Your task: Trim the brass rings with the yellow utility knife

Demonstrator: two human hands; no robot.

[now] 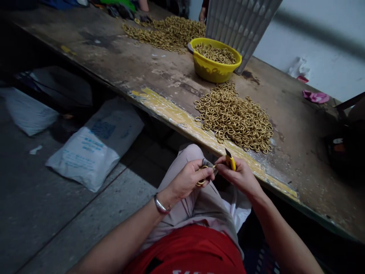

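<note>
My left hand (189, 177) is closed on brass-coloured rings (201, 182) above my lap, with a dark wrap on one finger. Close beside it, my right hand (238, 173) holds a yellow utility knife (233, 164), its dark blade pointing up and away. The right thumb and fingertips also pinch a small ring (214, 167) between the two hands. Just beyond the hands, a heap of brass-coloured rings (234, 118) lies near the table's front edge.
A yellow basin (213, 72) of rings stands behind the heap, against a grey ribbed panel (239, 26). Another ring pile (171, 32) spreads at the back of the table (159, 70). White sacks (94, 144) lie on the floor at left. A pink cloth (316, 96) is at right.
</note>
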